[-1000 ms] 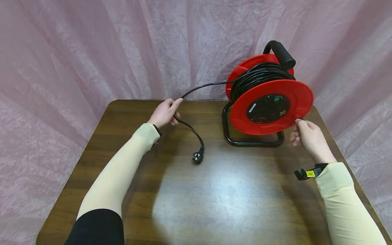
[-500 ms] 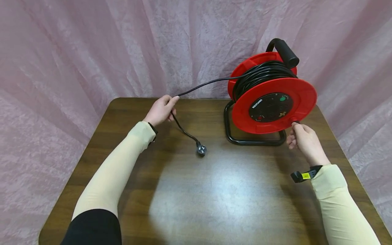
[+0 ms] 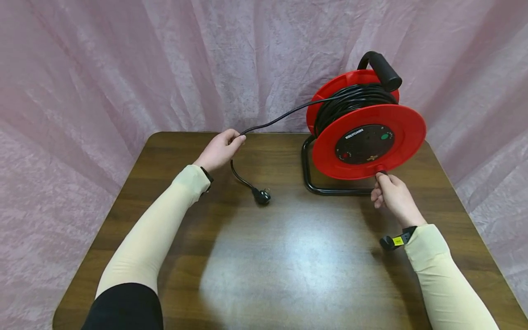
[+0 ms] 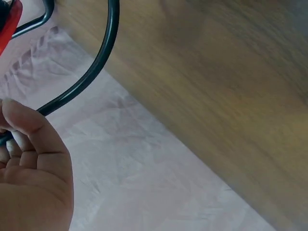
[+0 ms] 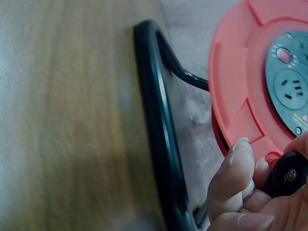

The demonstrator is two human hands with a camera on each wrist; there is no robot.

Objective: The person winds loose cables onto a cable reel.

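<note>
A red cable reel (image 3: 408,130) stands at the back right, wound with black cable (image 3: 354,98). My right hand (image 3: 393,195) grips the small black crank knob (image 5: 288,174) near the bottom of the reel's front disc. Left of the reel, my left hand (image 3: 218,151) pinches the free length of the cable between thumb and fingers. From the reel the cable runs in a slight sag to that hand. Below it, the cable's end curves down to a black plug (image 3: 261,196), low over the table. In the left wrist view the cable (image 4: 91,72) bends out from under the thumb.
The reel has a black tube stand (image 3: 306,169) and a black carrying handle (image 3: 385,73) on top. Sockets (image 5: 290,89) sit in its dark centre panel. Beneath everything lies a brown wooden table (image 3: 185,261), with a pink curtain (image 3: 123,68) behind it.
My right hand and the knob have moved left along the disc's lower edge, and the centre panel has turned clockwise. The plug has shifted up and left; the left hand stays in nearly the same place.
</note>
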